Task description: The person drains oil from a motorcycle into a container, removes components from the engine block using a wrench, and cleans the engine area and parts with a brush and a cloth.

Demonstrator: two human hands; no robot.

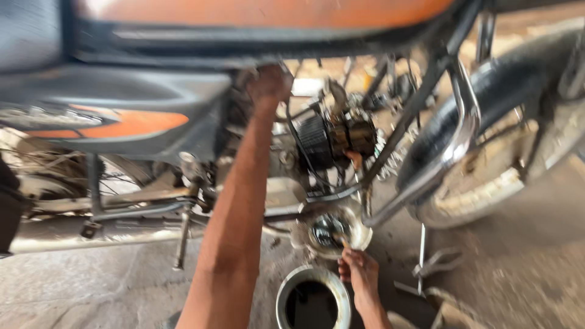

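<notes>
A motorcycle with an orange fuel tank [262,11] fills the view, side on and blurred. My left hand [268,85] reaches up to the dark frame just under the tank, beside the finned engine cylinder [317,141]. Its fingers look curled, but the blur hides whether they grip anything. My right hand [359,271] is low down and pinches a small thin tool [345,245]. The tool's tip points into the round open engine casing [329,228]. A metal bowl [313,301] holding dark liquid sits on the ground directly under that casing.
The front wheel [487,140] with its chrome guard bar [454,143] stands at the right. The exhaust pipe [73,234] runs low at the left. The stand [426,265] rests on the concrete floor [518,274].
</notes>
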